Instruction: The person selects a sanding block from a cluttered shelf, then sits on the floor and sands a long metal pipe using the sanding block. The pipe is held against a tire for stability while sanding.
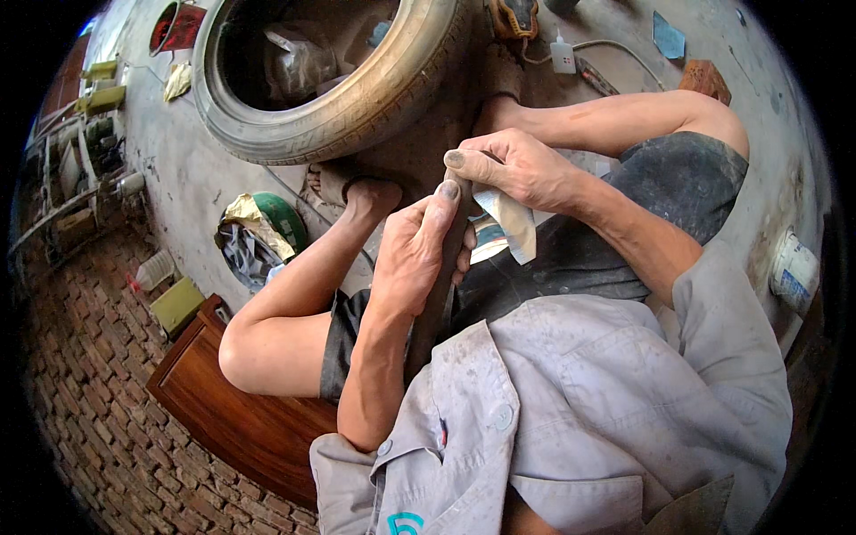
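A long, narrow dark brown strip [433,314] runs from my lap up between my hands; its material is hard to tell. My left hand [412,245] is closed round its upper part, the dirty thumb lying along the top and fingertips showing on the far side. Close by, my right hand [526,171] pinches the strip's upper end, thumb pressed over the bent index finger. A pale, stiff folded sheet [510,223] hangs below the right hand, apparently held under its fingers. Beyond my hands lies a worn tyre [348,125] with clear plastic bags inside its ring.
Left of my shin stands a green round container [283,218] with crumpled wrapping in it. A brown wooden board [227,392] lies under me on brick paving [98,357]. At the right are a white tub [794,272] and a brick [706,80]. A corded tool [514,16] lies ahead.
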### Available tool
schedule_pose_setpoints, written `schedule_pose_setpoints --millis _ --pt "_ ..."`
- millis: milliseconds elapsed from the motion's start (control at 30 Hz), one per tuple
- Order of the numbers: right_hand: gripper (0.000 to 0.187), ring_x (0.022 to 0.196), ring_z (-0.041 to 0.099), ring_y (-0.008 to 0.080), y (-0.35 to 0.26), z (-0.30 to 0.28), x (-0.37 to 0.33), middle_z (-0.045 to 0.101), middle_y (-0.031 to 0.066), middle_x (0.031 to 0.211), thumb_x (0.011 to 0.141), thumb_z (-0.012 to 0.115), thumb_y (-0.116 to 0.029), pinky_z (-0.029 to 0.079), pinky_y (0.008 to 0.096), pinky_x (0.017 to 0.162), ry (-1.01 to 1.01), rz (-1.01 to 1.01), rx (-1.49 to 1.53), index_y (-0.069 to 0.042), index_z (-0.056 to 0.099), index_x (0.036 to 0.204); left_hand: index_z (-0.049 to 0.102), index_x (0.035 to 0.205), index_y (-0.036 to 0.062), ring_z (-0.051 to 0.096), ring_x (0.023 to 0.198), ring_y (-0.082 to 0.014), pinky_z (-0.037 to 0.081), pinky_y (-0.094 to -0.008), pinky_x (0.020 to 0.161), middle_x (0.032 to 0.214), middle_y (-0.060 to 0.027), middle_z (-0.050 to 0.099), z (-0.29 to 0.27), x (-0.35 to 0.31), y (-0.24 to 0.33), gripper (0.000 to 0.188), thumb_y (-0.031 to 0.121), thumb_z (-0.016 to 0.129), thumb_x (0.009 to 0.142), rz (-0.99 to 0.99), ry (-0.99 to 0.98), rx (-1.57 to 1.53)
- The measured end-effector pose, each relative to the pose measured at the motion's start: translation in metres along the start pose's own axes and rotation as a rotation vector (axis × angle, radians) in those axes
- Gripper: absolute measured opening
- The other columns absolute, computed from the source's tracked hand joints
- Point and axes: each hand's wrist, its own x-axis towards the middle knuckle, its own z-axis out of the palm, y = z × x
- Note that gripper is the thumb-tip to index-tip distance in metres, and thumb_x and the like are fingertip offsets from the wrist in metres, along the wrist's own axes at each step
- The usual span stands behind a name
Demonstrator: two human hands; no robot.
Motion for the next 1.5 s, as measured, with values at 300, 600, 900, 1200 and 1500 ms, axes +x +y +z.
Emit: schedule_pose_setpoints --millis 300,600,900,1200,1500 --pt "0.045 0.082 0.059 0.0072 0.005 -0.002 0.001 0.069 0.0010 0.087 0.109 0.054 -0.041 0.050 0.0263 0.076 0.010 -0.003 -0.023 -0.001 0.071 0.097 0.064 0.088 0.0034 0.051 0.048 -0.0124 0.040 -0.0261 0.045 0.062 -0.0043 0.058 -0.001 0.002 -0.005 0.060 0.054 0.040 0.110 0.075 -0.006 0.176" --pt "0.044 0.084 0.059 0.0076 0.006 -0.003 0.002 0.069 0.0015 0.090 0.109 0.054 -0.039 0.050 0.0265 0.078 -0.007 -0.005 -0.040 -0.001 0.070 0.096 0.064 0.090 0.0033 0.052 0.046 -0.0128 0.043 -0.0254 0.046 0.063 -0.0050 0.060 -0.004 0.001 -0.005 0.058 0.053 0.042 0.109 0.027 -0.005 0.117" --pt "0.042 0.085 0.062 0.0098 0.010 -0.006 0.002 0.070 0.0036 0.090 0.109 0.054 -0.038 0.051 0.0280 0.078 -0.022 0.008 -0.034 0.000 0.070 0.098 0.064 0.103 0.0001 0.058 0.060 -0.0106 0.047 -0.0245 0.051 0.081 -0.0053 0.066 -0.008 0.001 -0.004 0.045 0.043 0.051 0.109 0.072 -0.114 0.040" --pt "0.041 0.086 0.062 0.0099 0.014 -0.007 0.003 0.070 0.0035 0.090 0.109 0.054 -0.038 0.052 0.0279 0.080 0.002 0.034 -0.068 -0.001 0.070 0.100 0.065 0.097 0.0004 0.057 0.054 -0.0114 0.044 -0.0240 0.048 0.071 -0.0061 0.064 -0.006 0.004 -0.002 0.046 0.044 0.055 0.106 -0.051 -0.029 0.021" --pt "0.050 0.081 0.058 0.0084 0.022 -0.002 0.015 0.068 -0.0005 0.084 0.105 0.057 -0.047 0.050 0.0291 0.077 0.005 0.005 0.016 -0.002 0.075 0.094 0.064 0.113 -0.0007 0.057 0.052 -0.0125 0.045 -0.0239 0.049 0.078 -0.0072 0.065 -0.023 -0.014 -0.016 0.043 0.040 0.053 0.107 -0.040 -0.100 -0.083"
